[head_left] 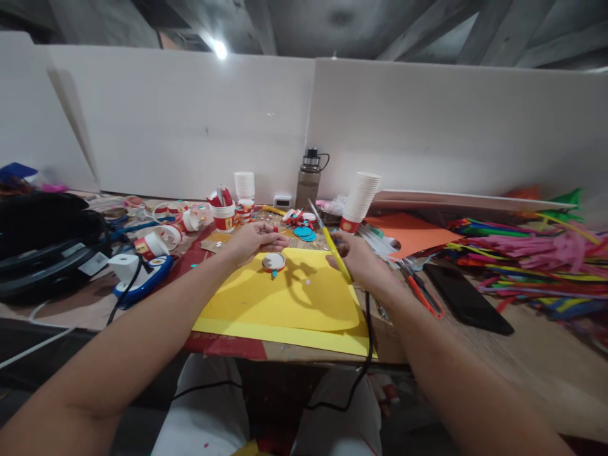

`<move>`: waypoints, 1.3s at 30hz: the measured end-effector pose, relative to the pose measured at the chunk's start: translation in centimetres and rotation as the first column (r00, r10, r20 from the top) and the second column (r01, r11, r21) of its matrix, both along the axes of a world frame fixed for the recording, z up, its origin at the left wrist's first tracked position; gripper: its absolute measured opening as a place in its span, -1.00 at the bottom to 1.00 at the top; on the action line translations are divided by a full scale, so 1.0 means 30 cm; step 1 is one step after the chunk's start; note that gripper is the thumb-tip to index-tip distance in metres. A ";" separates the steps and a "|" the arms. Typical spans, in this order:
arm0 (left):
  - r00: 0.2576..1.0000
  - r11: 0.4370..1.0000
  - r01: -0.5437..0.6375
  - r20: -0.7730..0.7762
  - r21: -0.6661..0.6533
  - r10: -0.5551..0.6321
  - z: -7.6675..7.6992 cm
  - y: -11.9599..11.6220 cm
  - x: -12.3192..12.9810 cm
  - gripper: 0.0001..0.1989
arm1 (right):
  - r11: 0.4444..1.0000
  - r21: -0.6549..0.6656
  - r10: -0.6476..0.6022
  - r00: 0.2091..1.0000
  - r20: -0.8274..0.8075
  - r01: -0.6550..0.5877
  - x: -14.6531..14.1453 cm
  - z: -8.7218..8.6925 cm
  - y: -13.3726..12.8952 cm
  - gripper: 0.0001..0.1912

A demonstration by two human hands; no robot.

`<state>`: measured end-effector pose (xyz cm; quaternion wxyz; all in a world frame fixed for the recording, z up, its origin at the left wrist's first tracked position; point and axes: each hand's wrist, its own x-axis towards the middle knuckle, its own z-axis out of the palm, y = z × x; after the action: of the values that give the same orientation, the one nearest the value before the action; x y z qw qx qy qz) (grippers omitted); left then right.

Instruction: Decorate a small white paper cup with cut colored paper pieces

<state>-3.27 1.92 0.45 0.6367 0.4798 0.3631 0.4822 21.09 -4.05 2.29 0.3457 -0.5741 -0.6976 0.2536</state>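
My right hand (354, 256) is closed round the yellow handle of a corded soldering iron (335, 248), its thin metal tip pointing up and away. A black cord trails from the handle's lower end to the table edge. Over the yellow paper (285, 301), my left hand (259, 240) pinches a small red piece (275, 229) at the fingertips; its kind is too small to make out. Just below that hand, a round white cut-off cup base (274, 261) with a small teal tab (274, 274) lies on the paper.
Behind are teal paper discs (304, 234), stacked paper cups (361, 199), a bottle (310, 180) and a cup of red pieces (222, 215). At right lie scissors (422, 291), a phone (468, 297) and pipe cleaners (546, 253). A blue-and-white power strip (145, 278) sits left.
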 end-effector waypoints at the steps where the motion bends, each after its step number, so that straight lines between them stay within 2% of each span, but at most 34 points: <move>1: 1.000 1.000 0.006 -0.003 0.001 -0.006 0.001 0.002 -0.003 -0.82 | 0.999 0.009 0.048 0.993 -0.103 -0.047 -0.003 0.007 -0.007 -0.54; 3: 1.000 1.000 0.011 -0.006 0.006 -0.011 0.001 0.006 -0.007 -0.83 | 0.988 0.035 0.154 0.957 -0.244 -0.150 -0.014 0.017 -0.024 -0.68; 5: 1.000 1.000 0.017 -0.004 0.024 -0.017 0.004 0.010 -0.012 -0.86 | 0.971 0.059 0.240 0.924 -0.297 -0.233 -0.027 0.021 -0.038 -0.77; 8: 0.999 0.998 0.028 0.012 0.062 -0.029 0.010 0.019 -0.024 -0.89 | 0.949 0.103 0.317 0.897 -0.308 -0.299 -0.042 0.021 -0.045 -0.66; 11: 0.999 0.996 0.040 0.020 0.081 -0.042 0.017 0.031 -0.040 -0.92 | 0.952 0.117 0.306 0.893 -0.331 -0.283 -0.049 0.030 -0.051 -0.54; 14: 0.998 0.993 0.059 0.015 0.100 -0.061 0.021 0.039 -0.054 -0.94 | 0.967 -0.014 0.238 0.916 -0.324 -0.256 -0.052 0.055 -0.073 -0.73; 16: 0.997 0.990 0.082 0.000 0.115 -0.083 0.024 0.040 -0.061 -0.95 | 0.956 -0.110 0.226 0.924 -0.309 -0.271 -0.052 0.070 -0.091 -0.81; 20: 0.991 0.985 0.132 -0.042 0.114 -0.128 0.032 0.033 -0.068 -0.94 | 0.908 -0.212 0.301 0.914 -0.270 -0.362 -0.043 0.070 -0.106 -0.74; 25: 0.987 0.983 0.150 -0.070 0.101 -0.144 0.045 0.024 -0.071 -0.94 | 0.870 -0.253 0.368 0.898 -0.242 -0.424 -0.034 0.061 -0.100 -0.67; 34: 0.979 0.976 0.195 -0.079 0.096 -0.188 0.048 0.015 -0.063 -0.98 | 0.863 -0.276 0.371 0.902 -0.223 -0.423 -0.035 0.058 -0.105 -0.68; 39: 0.981 0.980 0.176 -0.096 0.093 -0.167 0.052 0.011 -0.061 -0.97 | 0.856 -0.286 0.372 0.898 -0.234 -0.429 -0.035 0.058 -0.107 -0.69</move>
<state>-5.09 2.24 2.00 0.6343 0.5615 0.3231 0.4219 20.05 -7.26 4.05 0.2419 -0.4416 -0.7174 0.4815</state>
